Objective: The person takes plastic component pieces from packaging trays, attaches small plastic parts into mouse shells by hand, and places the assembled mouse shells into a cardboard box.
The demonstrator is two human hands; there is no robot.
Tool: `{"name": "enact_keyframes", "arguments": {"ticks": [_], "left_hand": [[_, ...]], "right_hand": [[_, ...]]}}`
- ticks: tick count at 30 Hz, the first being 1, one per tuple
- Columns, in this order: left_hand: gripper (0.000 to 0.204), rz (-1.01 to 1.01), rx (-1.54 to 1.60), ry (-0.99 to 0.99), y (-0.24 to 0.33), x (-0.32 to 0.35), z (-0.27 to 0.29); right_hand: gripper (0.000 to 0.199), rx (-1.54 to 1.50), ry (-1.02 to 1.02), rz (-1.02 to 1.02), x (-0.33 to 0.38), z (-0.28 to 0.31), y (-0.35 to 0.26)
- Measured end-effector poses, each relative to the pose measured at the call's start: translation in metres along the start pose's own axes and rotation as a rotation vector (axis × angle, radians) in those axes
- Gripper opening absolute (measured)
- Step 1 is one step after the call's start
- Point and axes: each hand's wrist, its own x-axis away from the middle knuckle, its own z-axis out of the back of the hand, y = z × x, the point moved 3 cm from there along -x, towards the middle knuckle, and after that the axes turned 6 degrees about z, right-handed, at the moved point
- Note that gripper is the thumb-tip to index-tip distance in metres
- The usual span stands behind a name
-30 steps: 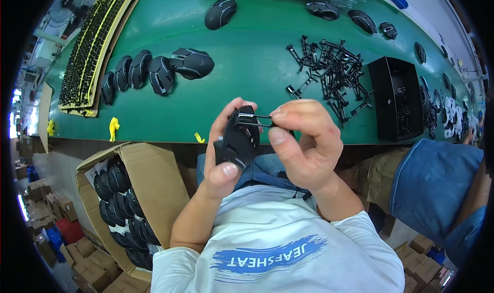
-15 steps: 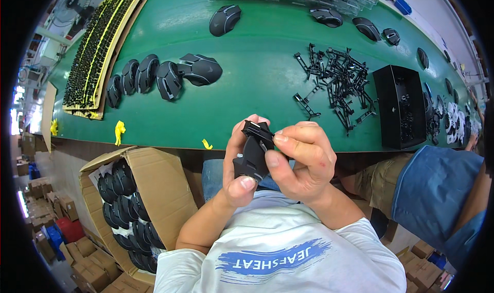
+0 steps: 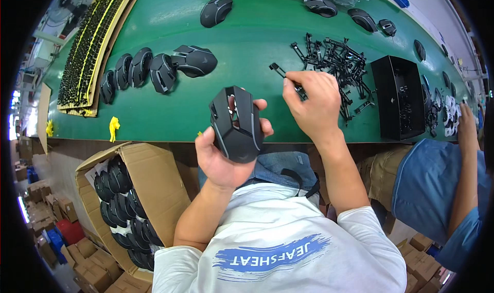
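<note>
My left hand (image 3: 226, 162) is wrapped round a black computer mouse (image 3: 239, 138). The mouse's top faces up, with a long slot through its middle. To the right, my right hand (image 3: 314, 100) is closed at the left edge of a pile of thin black plastic brackets (image 3: 342, 61). One slim black bracket (image 3: 277, 68) sticks out from its pinched fingertips; the rest of that piece is partly hidden by the fingers.
Several black mice (image 3: 163, 73) stand at the left of the green table (image 3: 247, 51), beside a tray of small black parts (image 3: 85, 51). A black box (image 3: 388, 97) is at the right. Below left, an open carton (image 3: 154, 174) holds mice. A co-worker's arm (image 3: 465, 164) reaches in at far right.
My right hand has left the mouse and moved right to the brackets, gripping one. My left hand has turned the mouse top side up.
</note>
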Motion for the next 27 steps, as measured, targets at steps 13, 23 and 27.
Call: {"name": "enact_keyframes", "arguments": {"ticks": [13, 23, 27], "left_hand": [[0.070, -0.120, -0.207, 0.087, 0.039, 0.001, 0.007], [0.072, 0.033, -0.225, 0.039, -0.003, -0.025, -0.014], [0.068, 0.028, -0.264, 0.037, -0.001, -0.022, -0.014]], "right_hand": [[0.014, 0.053, -0.035, -0.223, 0.018, 0.098, 0.063], [0.030, 0.536, -0.667, -0.693, 0.063, 0.211, 0.228], [0.022, 0.476, -0.653, -0.770, 0.060, 0.208, 0.224]]}}
